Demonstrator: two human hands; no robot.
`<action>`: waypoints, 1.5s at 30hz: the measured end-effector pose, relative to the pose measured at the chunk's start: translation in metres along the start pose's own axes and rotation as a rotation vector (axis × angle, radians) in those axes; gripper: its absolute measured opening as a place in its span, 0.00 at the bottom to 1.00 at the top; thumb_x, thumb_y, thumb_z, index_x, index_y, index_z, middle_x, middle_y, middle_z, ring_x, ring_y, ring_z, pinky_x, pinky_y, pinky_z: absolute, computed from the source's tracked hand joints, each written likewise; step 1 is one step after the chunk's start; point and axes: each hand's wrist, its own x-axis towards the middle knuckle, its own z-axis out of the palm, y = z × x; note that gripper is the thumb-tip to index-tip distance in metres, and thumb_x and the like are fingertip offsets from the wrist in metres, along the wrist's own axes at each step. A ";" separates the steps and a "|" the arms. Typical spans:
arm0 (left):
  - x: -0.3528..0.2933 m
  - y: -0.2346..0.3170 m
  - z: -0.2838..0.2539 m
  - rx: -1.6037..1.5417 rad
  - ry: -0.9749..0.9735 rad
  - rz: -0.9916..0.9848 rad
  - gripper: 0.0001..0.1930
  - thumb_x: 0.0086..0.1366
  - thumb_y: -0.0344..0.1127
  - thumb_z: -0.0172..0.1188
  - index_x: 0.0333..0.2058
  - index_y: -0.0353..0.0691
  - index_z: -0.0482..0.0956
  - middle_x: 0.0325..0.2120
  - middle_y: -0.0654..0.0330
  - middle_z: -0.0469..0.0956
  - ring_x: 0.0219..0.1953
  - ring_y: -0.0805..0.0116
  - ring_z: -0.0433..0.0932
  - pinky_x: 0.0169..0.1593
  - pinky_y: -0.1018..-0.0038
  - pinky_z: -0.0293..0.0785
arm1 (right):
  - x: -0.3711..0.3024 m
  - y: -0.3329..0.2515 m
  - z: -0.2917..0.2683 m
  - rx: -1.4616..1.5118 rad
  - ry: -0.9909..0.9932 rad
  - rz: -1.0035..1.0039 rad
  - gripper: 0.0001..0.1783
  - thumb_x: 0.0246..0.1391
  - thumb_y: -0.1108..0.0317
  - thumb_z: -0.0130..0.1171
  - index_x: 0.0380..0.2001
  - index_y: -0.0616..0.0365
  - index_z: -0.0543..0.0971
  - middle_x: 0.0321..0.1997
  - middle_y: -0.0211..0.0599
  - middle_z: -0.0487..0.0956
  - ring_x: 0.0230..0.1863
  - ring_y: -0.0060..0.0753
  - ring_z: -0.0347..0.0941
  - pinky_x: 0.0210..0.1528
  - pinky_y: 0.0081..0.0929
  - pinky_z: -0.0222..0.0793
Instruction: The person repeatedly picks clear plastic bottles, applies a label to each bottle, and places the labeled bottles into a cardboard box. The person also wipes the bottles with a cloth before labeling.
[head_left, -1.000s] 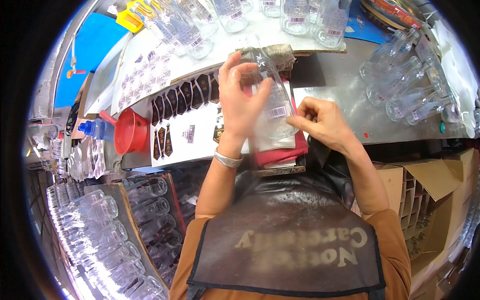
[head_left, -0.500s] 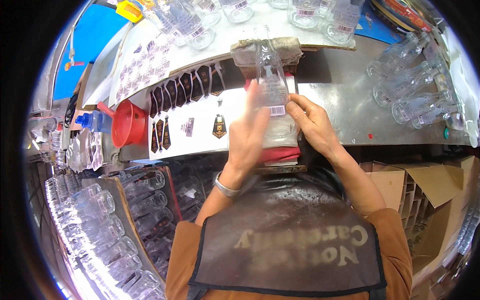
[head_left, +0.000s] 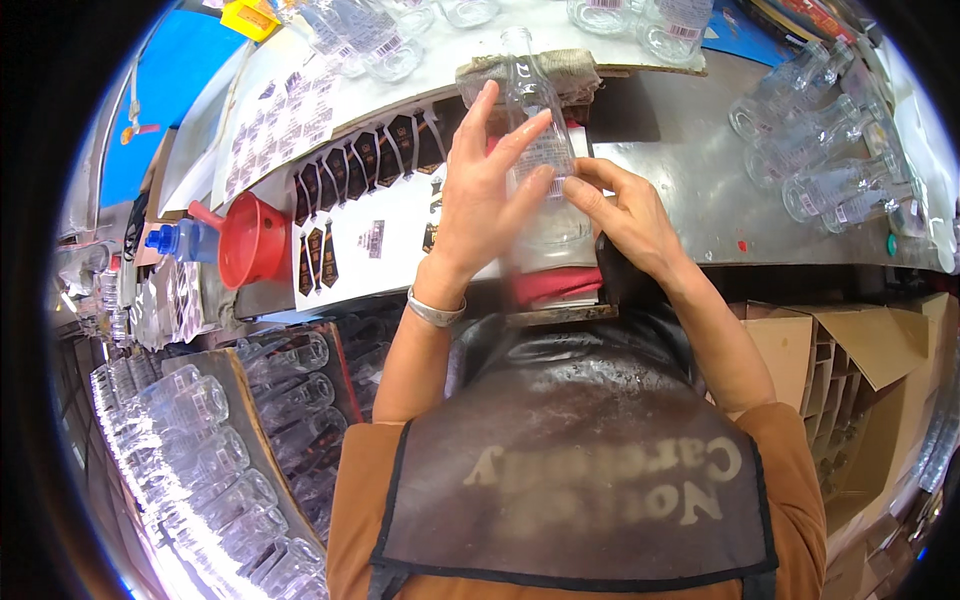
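Note:
A clear glass bottle (head_left: 530,90) with a printed label lies on its back, its neck pointing away from me on a folded cloth (head_left: 584,72). My right hand (head_left: 632,215) pinches the bottle's right side, thumb and fingers at the lower edge of the label. Over the left side of the bottle is my left hand (head_left: 480,190), fingers spread and its thumb across the label; the thumb is slightly blurred. Red cloth (head_left: 556,286) shows below the bottle's base. Dark tie-shaped labels (head_left: 365,160) lie in a row on a white sheet to the left.
A red plastic scoop-like vessel (head_left: 252,240) and a blue-capped bottle (head_left: 180,241) stand at the left. Glass bottles (head_left: 800,130) lie at the right, and several more stand on the far board. Racks of bottles (head_left: 215,440) are lower left; an open divided carton (head_left: 850,350) is lower right.
My left hand has lifted and spread its fingers, moving slightly away from me along the bottle. The right hand still holds the bottle's side, nearly in place.

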 end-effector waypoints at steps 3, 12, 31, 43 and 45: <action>-0.002 0.005 -0.001 -0.164 0.024 -0.076 0.26 0.64 0.37 0.63 0.61 0.47 0.74 0.69 0.45 0.57 0.69 0.50 0.60 0.68 0.60 0.59 | 0.001 0.002 -0.003 0.033 0.001 0.017 0.35 0.60 0.44 0.56 0.51 0.70 0.77 0.49 0.54 0.82 0.48 0.39 0.78 0.52 0.32 0.70; -0.021 0.004 0.007 -0.191 0.015 -0.111 0.25 0.63 0.34 0.64 0.60 0.47 0.76 0.68 0.45 0.58 0.66 0.50 0.65 0.66 0.61 0.63 | 0.005 0.001 0.000 -0.011 0.015 -0.007 0.35 0.57 0.45 0.61 0.53 0.70 0.77 0.51 0.55 0.81 0.54 0.41 0.78 0.57 0.32 0.70; -0.022 0.009 0.006 -0.250 0.009 -0.168 0.26 0.65 0.36 0.62 0.62 0.43 0.73 0.67 0.47 0.61 0.67 0.53 0.64 0.66 0.62 0.64 | 0.005 0.004 -0.004 0.050 -0.031 0.047 0.36 0.55 0.47 0.63 0.54 0.70 0.76 0.51 0.52 0.81 0.50 0.36 0.78 0.54 0.31 0.71; -0.022 0.010 0.008 -0.248 0.020 -0.179 0.27 0.64 0.34 0.63 0.62 0.43 0.73 0.67 0.48 0.61 0.66 0.53 0.66 0.67 0.62 0.62 | 0.008 0.028 -0.032 0.562 0.139 0.234 0.26 0.67 0.48 0.53 0.46 0.64 0.77 0.37 0.37 0.80 0.23 0.20 0.70 0.28 0.19 0.70; -0.020 0.011 0.010 -0.237 0.015 -0.164 0.27 0.64 0.33 0.63 0.62 0.43 0.73 0.67 0.48 0.61 0.66 0.53 0.65 0.67 0.62 0.62 | 0.014 0.069 -0.044 0.829 0.341 0.338 0.26 0.68 0.46 0.49 0.42 0.61 0.76 0.34 0.38 0.79 0.24 0.22 0.70 0.29 0.21 0.71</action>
